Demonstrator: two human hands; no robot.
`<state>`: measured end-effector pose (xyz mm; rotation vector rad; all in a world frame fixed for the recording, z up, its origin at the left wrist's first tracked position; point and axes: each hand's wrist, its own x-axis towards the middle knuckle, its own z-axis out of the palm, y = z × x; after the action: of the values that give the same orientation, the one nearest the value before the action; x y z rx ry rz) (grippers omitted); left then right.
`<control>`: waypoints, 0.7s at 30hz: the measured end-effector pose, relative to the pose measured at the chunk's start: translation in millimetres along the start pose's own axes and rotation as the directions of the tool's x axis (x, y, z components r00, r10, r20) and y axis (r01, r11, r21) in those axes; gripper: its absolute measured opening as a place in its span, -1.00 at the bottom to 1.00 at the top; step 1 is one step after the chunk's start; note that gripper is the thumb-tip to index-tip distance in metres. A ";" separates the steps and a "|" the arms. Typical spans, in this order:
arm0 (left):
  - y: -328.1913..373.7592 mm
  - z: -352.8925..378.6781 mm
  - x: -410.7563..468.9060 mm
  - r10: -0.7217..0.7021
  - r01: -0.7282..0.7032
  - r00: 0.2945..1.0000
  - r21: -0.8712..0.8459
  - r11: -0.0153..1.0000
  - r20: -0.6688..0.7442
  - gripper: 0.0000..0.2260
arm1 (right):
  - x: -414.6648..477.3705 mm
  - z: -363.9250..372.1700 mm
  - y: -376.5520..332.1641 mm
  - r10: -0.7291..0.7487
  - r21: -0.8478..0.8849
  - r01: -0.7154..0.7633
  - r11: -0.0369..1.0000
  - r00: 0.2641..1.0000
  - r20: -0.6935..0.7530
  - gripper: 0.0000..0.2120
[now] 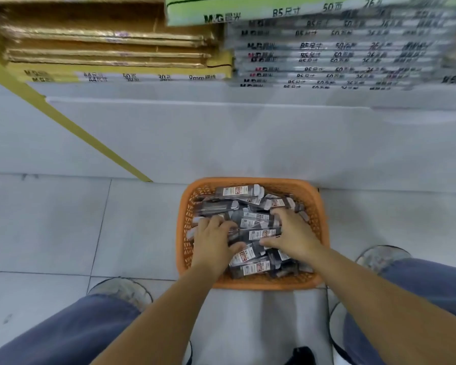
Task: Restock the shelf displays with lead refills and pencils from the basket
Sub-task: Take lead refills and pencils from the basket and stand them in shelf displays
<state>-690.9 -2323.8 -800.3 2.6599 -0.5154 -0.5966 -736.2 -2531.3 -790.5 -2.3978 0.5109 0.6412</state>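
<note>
An orange plastic basket (pixel 313 204) stands on the floor in front of the shelf base, filled with several dark lead refill packs (pixel 241 192) with white and red labels. Both my hands are down in the pile. My left hand (pixel 212 237) lies on the left side of the packs with its fingers curled into them. My right hand (pixel 291 231) is on the right side, fingers and thumb curled round a pack (pixel 258 234) that lies between the hands. What my left fingers hold is hidden by the hand itself.
A white shelf base (pixel 221 138) rises behind the basket. On the shelf above are stacked gold-edged paper packs (pixel 103 46), grey notebook packs (pixel 340 54) and a green pack (pixel 248 11). A yellow upright (pixel 71 125) runs diagonally at left. My knees and shoes flank the basket.
</note>
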 end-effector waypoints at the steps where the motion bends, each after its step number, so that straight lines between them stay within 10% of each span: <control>1: 0.2 -0.2 3.2 -0.008 0.008 1.000 -0.016 1.000 0.009 -0.56 | 0.2 -0.2 -0.6 -0.002 0.011 0.002 1.000 1.000 0.017 -0.29; 15: 2.5 -17.7 8.3 -0.096 0.102 0.995 -0.395 0.913 0.036 -0.85 | 6.2 -36.1 -17.6 -0.099 0.101 0.081 0.992 0.977 0.189 -0.59; 21: 16.5 -50.9 14.4 -0.015 0.182 0.966 -0.640 0.746 0.257 -0.60 | -3.4 -75.0 -34.0 -0.158 0.151 0.129 0.980 0.965 0.207 -0.65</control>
<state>-659.5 -2330.5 -755.2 1.9477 -0.1624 -0.9362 -698.2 -2552.7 -720.6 -2.1798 0.2748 0.7679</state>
